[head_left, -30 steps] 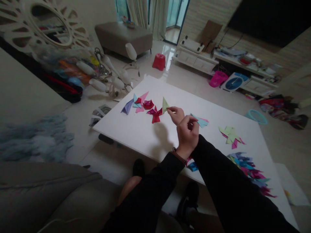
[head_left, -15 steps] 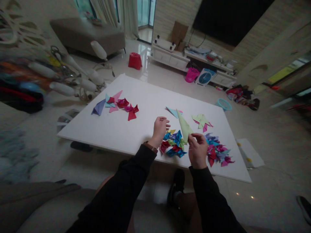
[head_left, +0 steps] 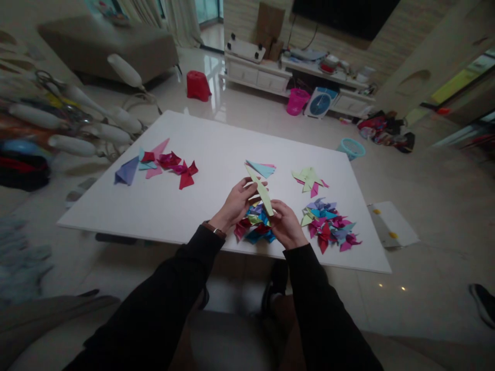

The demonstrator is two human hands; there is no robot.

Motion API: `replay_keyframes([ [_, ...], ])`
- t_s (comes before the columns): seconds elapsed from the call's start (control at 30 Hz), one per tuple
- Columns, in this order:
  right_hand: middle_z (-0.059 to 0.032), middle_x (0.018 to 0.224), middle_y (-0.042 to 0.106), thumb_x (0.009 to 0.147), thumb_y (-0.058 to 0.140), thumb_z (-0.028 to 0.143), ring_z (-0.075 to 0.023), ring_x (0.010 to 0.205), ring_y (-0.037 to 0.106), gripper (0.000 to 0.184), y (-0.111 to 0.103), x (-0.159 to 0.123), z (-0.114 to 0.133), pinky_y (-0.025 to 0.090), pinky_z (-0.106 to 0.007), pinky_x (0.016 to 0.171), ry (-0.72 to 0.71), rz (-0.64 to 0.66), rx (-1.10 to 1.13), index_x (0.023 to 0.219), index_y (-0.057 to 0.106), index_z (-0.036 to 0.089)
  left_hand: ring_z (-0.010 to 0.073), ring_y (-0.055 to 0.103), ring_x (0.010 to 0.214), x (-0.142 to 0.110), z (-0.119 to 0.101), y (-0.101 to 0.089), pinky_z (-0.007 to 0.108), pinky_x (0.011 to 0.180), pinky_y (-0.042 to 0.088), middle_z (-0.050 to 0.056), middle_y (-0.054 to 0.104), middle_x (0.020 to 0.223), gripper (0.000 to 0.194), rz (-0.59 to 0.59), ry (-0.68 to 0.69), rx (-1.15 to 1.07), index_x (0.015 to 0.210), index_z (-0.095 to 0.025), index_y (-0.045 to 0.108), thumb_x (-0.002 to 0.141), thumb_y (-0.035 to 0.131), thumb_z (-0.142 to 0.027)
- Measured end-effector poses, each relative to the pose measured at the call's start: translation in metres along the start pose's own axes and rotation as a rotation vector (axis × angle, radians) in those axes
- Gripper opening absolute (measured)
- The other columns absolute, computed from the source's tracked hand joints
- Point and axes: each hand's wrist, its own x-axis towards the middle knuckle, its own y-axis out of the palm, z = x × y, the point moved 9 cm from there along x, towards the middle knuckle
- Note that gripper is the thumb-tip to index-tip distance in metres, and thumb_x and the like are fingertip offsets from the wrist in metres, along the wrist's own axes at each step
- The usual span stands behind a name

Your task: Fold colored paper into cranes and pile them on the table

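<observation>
A folded pale green sheet of origami paper (head_left: 263, 194), long and narrow, is held above the white table (head_left: 216, 139). My right hand (head_left: 286, 223) pinches its lower end. Around its upper left edge, my left hand (head_left: 238, 202) has its fingers and thumb closed. Below the hands lies a pile of shiny folded paper pieces (head_left: 260, 235), partly hidden by them. A second pile of coloured folded pieces (head_left: 328, 224) sits to the right of my right hand. Just beyond the green paper are light blue and pink folded papers (head_left: 263, 169).
Pale green and magenta folded pieces (head_left: 309, 179) lie at the table's right. More red, pink and blue folded papers (head_left: 166, 161) are at the left. Past the table stand a red stool (head_left: 198, 86), a pink bin (head_left: 297, 101) and a blue basket (head_left: 352, 148).
My left hand has come to the green paper and taken hold of it. The paper now shows a narrower side, and my right hand still grips it. The camera view has shifted.
</observation>
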Motion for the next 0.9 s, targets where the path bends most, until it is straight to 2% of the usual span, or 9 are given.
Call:
replay_keyframes([
  [0.1, 0.0013, 0.077, 0.068, 0.07, 0.078, 0.037, -0.0154, 0.074, 0.065, 0.02, -0.003, 0.0, 0.009, 0.054, -0.027, 0.066, -0.04, -0.058, -0.072, 0.074, 0.064, 0.023, 0.0223, 0.071, 0.101, 0.0, 0.001, -0.006, 0.038, 0.092, 0.055, 0.01, 0.075, 0.109, 0.04, -0.026, 0.02, 0.09, 0.104, -0.019, 0.064, 0.076, 0.086, -0.037],
  [0.2, -0.0008, 0.088, 0.07, 0.073, 0.077, 0.043, -0.0184, 0.088, 0.067, 0.024, -0.006, -0.006, 0.03, 0.055, -0.031, 0.079, -0.201, -0.137, -0.243, 0.08, 0.065, 0.023, 0.0221, 0.071, 0.097, -0.003, 0.001, -0.007, 0.038, 0.09, 0.056, 0.013, 0.075, 0.107, 0.042, -0.013, 0.037, 0.156, 0.104, -0.016, 0.067, 0.073, 0.087, -0.037],
  [0.33, -0.0039, 0.099, 0.072, 0.072, 0.083, 0.04, -0.0216, 0.098, 0.068, 0.029, 0.013, -0.017, 0.044, 0.056, -0.034, 0.084, -0.362, -0.042, -0.475, 0.09, 0.068, 0.024, 0.0224, 0.071, 0.096, -0.008, 0.0, -0.008, 0.035, 0.085, 0.057, 0.013, 0.073, 0.108, 0.041, -0.007, 0.062, 0.245, 0.103, -0.014, 0.072, 0.072, 0.087, -0.037],
  [0.57, -0.004, 0.088, 0.073, 0.072, 0.084, 0.042, -0.0221, 0.088, 0.071, 0.029, 0.024, -0.016, 0.038, 0.058, -0.035, 0.077, -0.32, 0.049, -0.461, 0.085, 0.069, 0.021, 0.02, 0.069, 0.095, -0.006, 0.004, -0.013, 0.033, 0.082, 0.057, 0.012, 0.072, 0.113, 0.043, -0.002, 0.039, 0.258, 0.106, -0.013, 0.074, 0.073, 0.085, -0.038],
  [0.9, -0.0044, 0.083, 0.075, 0.073, 0.084, 0.043, -0.0214, 0.083, 0.07, 0.027, 0.027, -0.012, 0.039, 0.057, -0.035, 0.078, -0.331, 0.074, -0.46, 0.081, 0.073, 0.02, 0.0194, 0.069, 0.093, -0.003, 0.003, -0.017, 0.034, 0.084, 0.057, 0.013, 0.074, 0.108, 0.048, 0.016, 0.035, 0.219, 0.107, -0.013, 0.074, 0.071, 0.088, -0.041],
])
